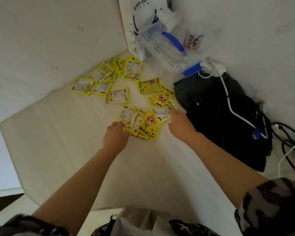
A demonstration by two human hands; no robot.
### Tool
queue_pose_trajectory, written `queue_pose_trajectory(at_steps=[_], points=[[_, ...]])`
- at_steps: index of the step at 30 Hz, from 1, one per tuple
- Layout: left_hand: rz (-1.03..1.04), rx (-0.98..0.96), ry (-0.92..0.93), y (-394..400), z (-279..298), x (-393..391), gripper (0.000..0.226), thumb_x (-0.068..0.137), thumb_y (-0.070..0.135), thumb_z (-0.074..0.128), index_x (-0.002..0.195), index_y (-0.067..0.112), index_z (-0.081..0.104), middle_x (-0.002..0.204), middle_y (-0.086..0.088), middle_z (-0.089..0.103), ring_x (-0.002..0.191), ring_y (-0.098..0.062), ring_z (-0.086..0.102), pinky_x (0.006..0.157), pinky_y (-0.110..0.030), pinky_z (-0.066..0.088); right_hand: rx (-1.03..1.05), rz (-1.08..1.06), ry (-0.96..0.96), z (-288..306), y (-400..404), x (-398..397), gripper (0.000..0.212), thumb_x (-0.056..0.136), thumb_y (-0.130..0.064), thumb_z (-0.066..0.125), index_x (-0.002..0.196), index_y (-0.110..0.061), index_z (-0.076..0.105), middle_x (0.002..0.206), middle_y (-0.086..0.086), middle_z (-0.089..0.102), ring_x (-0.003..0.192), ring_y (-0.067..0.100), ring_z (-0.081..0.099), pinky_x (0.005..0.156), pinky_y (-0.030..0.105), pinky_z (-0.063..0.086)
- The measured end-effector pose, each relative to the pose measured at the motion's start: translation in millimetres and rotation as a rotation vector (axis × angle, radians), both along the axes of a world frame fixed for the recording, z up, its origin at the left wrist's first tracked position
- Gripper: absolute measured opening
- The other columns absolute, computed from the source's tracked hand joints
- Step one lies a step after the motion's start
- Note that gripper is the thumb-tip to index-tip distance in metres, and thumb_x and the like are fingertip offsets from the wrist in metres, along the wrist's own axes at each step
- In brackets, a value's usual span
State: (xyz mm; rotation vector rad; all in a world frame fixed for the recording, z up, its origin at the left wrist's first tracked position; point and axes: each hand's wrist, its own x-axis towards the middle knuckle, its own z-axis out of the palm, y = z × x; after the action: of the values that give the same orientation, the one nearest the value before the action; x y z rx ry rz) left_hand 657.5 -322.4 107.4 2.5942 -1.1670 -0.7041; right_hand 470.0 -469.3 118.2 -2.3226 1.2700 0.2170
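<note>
Several yellow hand-warmer packets lie scattered on a white table. The nearest pile sits just in front of my hands; other packets lie in a far-left group and a right group. My left hand rests on the near edge of the closest pile, its fingers curled onto a packet. My right hand reaches in from the right, its fingertips touching a white-backed packet at the pile's right side.
A white paper coffee bag and a clear plastic box with blue clips stand at the back. A black bag with white and black cables fills the table's right side. A drink cup stands behind the box.
</note>
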Motion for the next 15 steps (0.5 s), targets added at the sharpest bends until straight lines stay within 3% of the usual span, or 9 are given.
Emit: queue_pose_trajectory(at_steps=[5,11,15], points=[[0.006,0.02,0.034,-38.0,-11.9,31.7,0.047,0.092,0.024,0.049,0.138,0.011,0.044,0.14,-0.016,0.043,0.124,-0.038,0.041,0.099,-0.046,0.038,-0.044,0.036,0.113,-17.5,-21.2,27.2,0.055,0.089,0.001,0.044,0.142,-0.009,0.031,0.143,0.014,0.04,0.123,0.039,0.043,0.096,0.042,0.04],[-0.04,0.051,-0.043,-57.9,-27.6,48.9,0.059,0.091,0.033,0.053,0.143,0.014,0.033,0.139,-0.011,0.042,0.124,-0.035,0.037,0.095,-0.047,0.041,-0.03,0.057,0.136,-48.4,-19.0,34.5,0.077,0.088,-0.005,0.052,0.151,-0.025,0.013,0.16,0.005,0.012,0.147,0.032,0.012,0.115,0.047,0.027],[-0.011,0.053,-0.039,-52.4,-29.6,57.7,0.062,0.088,0.031,0.06,0.142,0.018,0.035,0.136,-0.011,0.046,0.122,-0.035,0.04,0.093,-0.046,0.042,-0.06,-0.052,0.137,-41.6,-2.2,32.3,0.081,0.084,-0.006,0.058,0.149,-0.029,0.016,0.155,0.005,0.021,0.133,0.038,0.032,0.103,0.045,0.039]])
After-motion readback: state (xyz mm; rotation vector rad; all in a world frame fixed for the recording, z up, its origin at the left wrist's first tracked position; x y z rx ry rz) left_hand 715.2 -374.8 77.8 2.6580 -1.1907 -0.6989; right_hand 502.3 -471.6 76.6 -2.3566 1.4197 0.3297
